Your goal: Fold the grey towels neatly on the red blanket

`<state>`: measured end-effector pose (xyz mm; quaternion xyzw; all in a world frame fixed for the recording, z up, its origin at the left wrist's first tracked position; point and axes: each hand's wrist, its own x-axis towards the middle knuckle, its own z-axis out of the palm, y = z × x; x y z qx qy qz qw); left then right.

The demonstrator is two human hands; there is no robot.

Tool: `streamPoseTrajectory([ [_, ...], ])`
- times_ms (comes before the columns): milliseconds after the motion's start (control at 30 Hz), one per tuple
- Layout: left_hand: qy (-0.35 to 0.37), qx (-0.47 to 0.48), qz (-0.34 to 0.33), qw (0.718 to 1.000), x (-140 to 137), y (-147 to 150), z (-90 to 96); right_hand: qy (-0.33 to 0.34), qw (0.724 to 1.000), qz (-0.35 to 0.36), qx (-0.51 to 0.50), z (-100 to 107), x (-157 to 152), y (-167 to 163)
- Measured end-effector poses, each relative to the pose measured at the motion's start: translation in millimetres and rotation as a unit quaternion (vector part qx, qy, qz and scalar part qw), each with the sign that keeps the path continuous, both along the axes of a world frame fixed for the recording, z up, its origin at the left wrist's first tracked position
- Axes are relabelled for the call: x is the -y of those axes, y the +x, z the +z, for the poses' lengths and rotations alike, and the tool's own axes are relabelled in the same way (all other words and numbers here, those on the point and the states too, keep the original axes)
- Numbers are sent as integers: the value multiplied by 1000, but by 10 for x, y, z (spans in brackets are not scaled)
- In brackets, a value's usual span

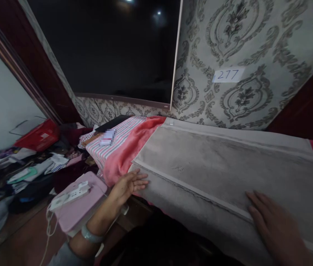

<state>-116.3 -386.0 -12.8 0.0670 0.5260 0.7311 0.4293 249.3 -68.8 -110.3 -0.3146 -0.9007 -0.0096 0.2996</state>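
Spreading both hands at gray cloth (200,159), head view: left hand (129,185) at near left corner, fingers extended, nothing gripped; right hand (279,225) back up over the long near edge, fingers straight, not grasping, contact hard to tell. Cloth lies lengthwise, far side running along patterned wall (236,99), left edge beside red blanket (133,147). Broad stretch of cloth between hands. Tighter left: pink stand (90,203) bearing power strip (72,194) just beside left forearm (102,216).
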Motion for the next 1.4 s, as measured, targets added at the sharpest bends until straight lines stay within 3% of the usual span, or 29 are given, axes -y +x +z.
streamPoseTrajectory([
  [133,14,43,23,999,-63,-79,44,-3,1000,0,-4,-21,5,-6],
  [300,-30,-1,77,997,-222,-269,45,10,1000,-6,2,21,33,-57],
  [433,-93,-141,10,986,-341,-404,86,11,1000,-21,9,92,78,-107],
  [533,-176,-265,-59,946,-441,-487,158,9,999,-33,11,133,109,-134],
  [633,-207,-309,-44,927,-557,-543,202,12,999,-40,13,159,125,-154],
  [867,-117,-215,139,959,-824,-636,174,10,999,-39,7,190,148,-183],
  [967,-71,-220,145,962,-1063,-628,334,-4,999,-33,-9,193,147,-195],
  [1067,-1,-303,100,948,-1462,-481,651,-36,998,-26,-49,183,122,-202],
  [1167,51,-441,36,895,-1954,-97,972,-88,990,-16,-112,171,71,-200],
  [1233,57,-555,-20,830,-2252,302,1066,-134,977,-5,-166,175,31,-190],
  [1300,37,-651,-104,751,-2467,771,1000,-187,957,4,-220,194,-5,-171],
  [1400,-36,-758,-253,600,-2575,1430,646,-265,922,2,-283,240,-39,-123],
])
